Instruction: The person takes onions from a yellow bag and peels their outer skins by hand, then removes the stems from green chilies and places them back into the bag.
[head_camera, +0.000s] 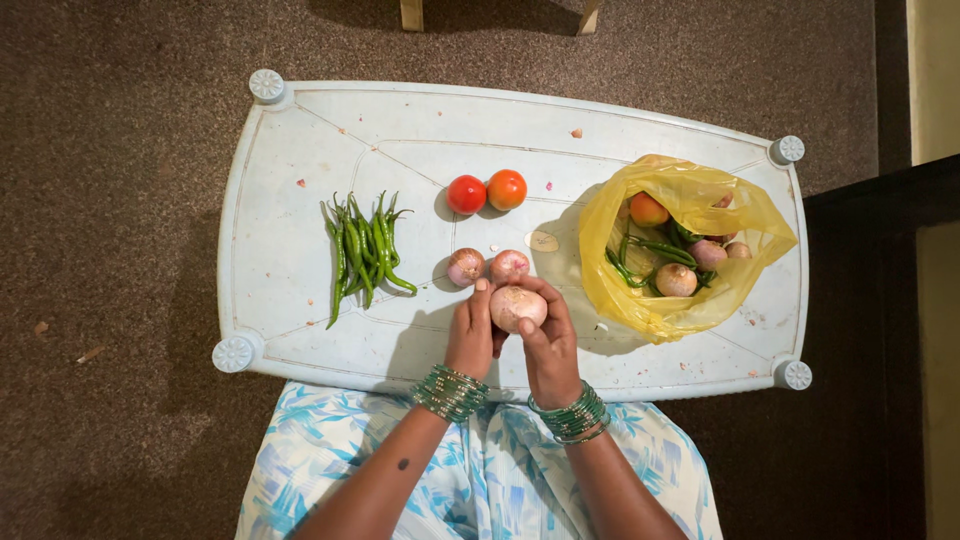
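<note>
Both my hands hold one pale pink onion (516, 305) just above the near edge of a light blue plastic table (300, 150). My left hand (470, 335) grips its left side with the fingers curled around it. My right hand (548, 340) wraps its right side, thumb on top. Two more onions (487, 267) lie on the table right beyond my fingers. Farther back sit two red tomatoes (486, 191). A bunch of green chillies (362, 252) lies to the left.
An open yellow plastic bag (690, 195) on the table's right side holds onions, a tomato and green chillies. A small peel scrap (543, 241) lies beside it. Brown carpet (110, 250) surrounds the table; a dark piece of furniture (880, 350) stands at the right.
</note>
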